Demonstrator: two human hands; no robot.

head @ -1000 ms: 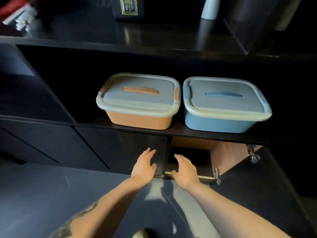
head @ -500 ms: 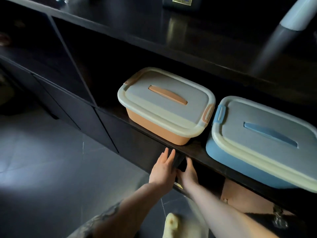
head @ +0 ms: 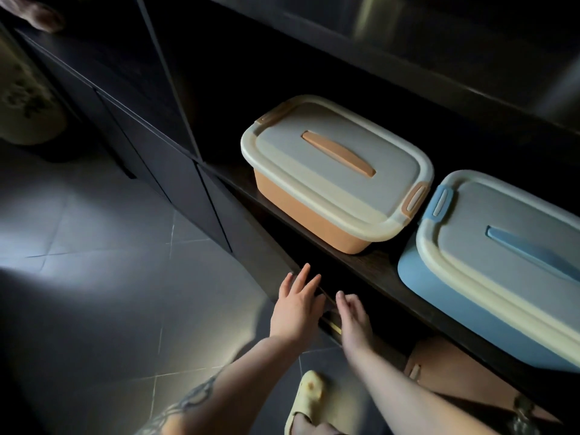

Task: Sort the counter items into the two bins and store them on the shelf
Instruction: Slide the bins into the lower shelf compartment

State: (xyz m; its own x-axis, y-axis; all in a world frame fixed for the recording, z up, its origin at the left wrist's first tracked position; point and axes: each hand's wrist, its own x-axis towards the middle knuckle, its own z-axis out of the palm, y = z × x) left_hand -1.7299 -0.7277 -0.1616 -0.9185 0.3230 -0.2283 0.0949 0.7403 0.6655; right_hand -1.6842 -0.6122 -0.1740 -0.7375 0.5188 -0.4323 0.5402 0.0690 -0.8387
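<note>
Change: since the earlier frames the view has swung left and tipped down, so more floor shows and the blue bin now runs off the right edge; both hands have stayed low at the front of the cabinet, close together, and the left fingers have spread a little.
Floor (head: 94, 277): grey tiles at the left, with a bright patch of light across them.
Cabinet doors (head: 175, 183): dark closed fronts running back along the left, below the shelf.
Left hand (head: 296, 304): flat, fingers straight and slightly spread, fingertips on the dark cabinet front just under the shelf edge; this grip is open and holds nothing. A tattoo shows on the forearm.
Slipper (head: 306, 394): pale yellow, on the floor at the bottom, between the two forearms.
Orange bin (head: 314, 215): on the shelf, lid on, with an orange handle on top and orange clips at its corners.
Shelf (head: 383, 271): dark board carrying both bins side by side.
Right hand (head: 353, 318): just beside the left, fingers extended and loosely bent toward the dark gap under the shelf; the grip is open, nothing in it.
Blue bin (head: 439, 284): on the shelf just right of the orange bin, almost touching it, lid on with a blue handle and clip, partly cut off by the frame.
</note>
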